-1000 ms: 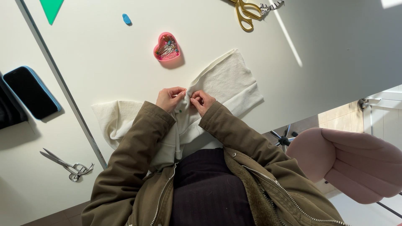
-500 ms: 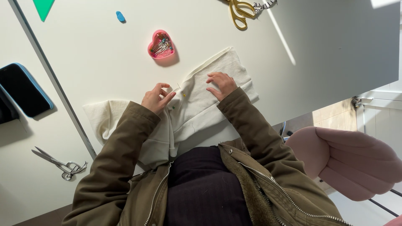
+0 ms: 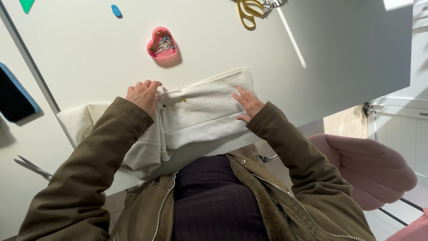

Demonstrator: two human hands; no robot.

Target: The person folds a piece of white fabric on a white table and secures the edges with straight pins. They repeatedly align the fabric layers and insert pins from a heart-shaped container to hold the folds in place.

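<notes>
A folded piece of cream fabric [image 3: 203, 111] lies on the white table [image 3: 89, 58] in front of me. My left hand [image 3: 143, 94] presses down on its left part, fingers curled at the folded edge. My right hand [image 3: 247, 103] lies flat with fingers spread on the fabric's right end. Between the hands, pins with coloured heads [image 3: 183, 99] stick in the fold. A pink heart-shaped pin box [image 3: 161, 43] with several pins sits just beyond the fabric.
Gold-handled scissors [image 3: 248, 10] lie at the far edge. A small blue object [image 3: 116, 10] and a green triangle [image 3: 26, 4] lie far left. A dark phone in a blue case [image 3: 15, 96] and small metal snips [image 3: 33, 167] lie left. A pink chair [image 3: 370, 172] stands right.
My hands were together at the fold's middle; they have spread apart, the right sliding to the fabric's right end, the left to the left. The fabric now lies flatter.
</notes>
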